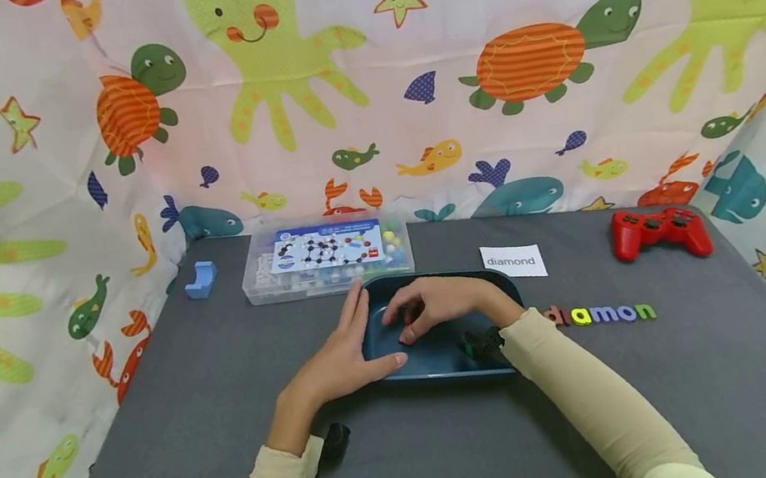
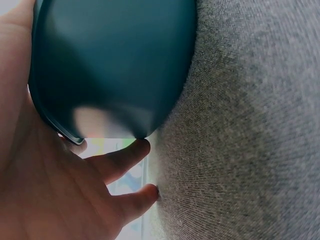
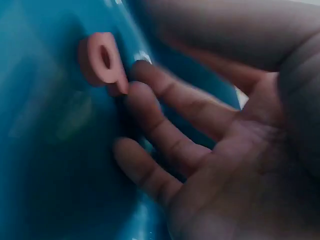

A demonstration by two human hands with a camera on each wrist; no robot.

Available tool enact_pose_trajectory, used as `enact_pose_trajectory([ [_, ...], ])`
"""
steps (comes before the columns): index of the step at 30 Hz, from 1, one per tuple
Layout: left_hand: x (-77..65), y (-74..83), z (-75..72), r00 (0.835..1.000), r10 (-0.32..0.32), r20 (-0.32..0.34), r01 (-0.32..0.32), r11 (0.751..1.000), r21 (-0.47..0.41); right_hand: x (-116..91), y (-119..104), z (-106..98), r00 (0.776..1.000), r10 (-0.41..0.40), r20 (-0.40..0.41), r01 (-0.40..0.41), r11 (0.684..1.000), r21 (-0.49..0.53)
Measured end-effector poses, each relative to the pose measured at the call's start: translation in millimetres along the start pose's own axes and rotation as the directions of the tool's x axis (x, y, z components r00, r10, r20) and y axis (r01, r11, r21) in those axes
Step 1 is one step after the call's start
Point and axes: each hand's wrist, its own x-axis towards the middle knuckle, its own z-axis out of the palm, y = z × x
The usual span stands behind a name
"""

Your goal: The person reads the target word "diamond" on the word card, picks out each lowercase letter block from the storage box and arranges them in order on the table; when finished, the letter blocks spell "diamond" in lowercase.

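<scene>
A dark blue-green tray [image 1: 442,363] stands on the grey table. Spread along its left end is my left hand [image 1: 342,356], thumb across the near rim; the left wrist view shows its straight fingers [image 2: 120,162] against the outer wall. Inside the tray, my right hand [image 1: 439,301] reaches down with loosely bent fingers. In the right wrist view those fingertips [image 3: 145,97] lie right beside a small orange-pink letter [image 3: 102,60], shaped like an a or q, on the tray floor. Nothing shows gripped between them.
Right of the tray lies a row of coloured letters [image 1: 604,313] reading "diamon", below a white card [image 1: 512,260] printed "diamond". Behind is a clear molecule-kit box [image 1: 325,257]. A blue block [image 1: 201,279] sits far left, a red game controller [image 1: 659,231] far right.
</scene>
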Motion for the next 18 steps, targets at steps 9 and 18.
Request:
enact_pose_trajectory([
  [9,1.5,-1.5,1.8,1.000,0.022,-0.013,-0.022,1.000,-0.001,3.6,5.8,10.6,0.999,0.025,0.045,-0.015,0.978,-0.207],
  [18,0.9,-1.1,2.5,1.000,0.021,-0.020,-0.022,1.000,-0.003,7.4,7.3,15.7,1.000,-0.002,0.017,0.006,0.972,-0.234],
])
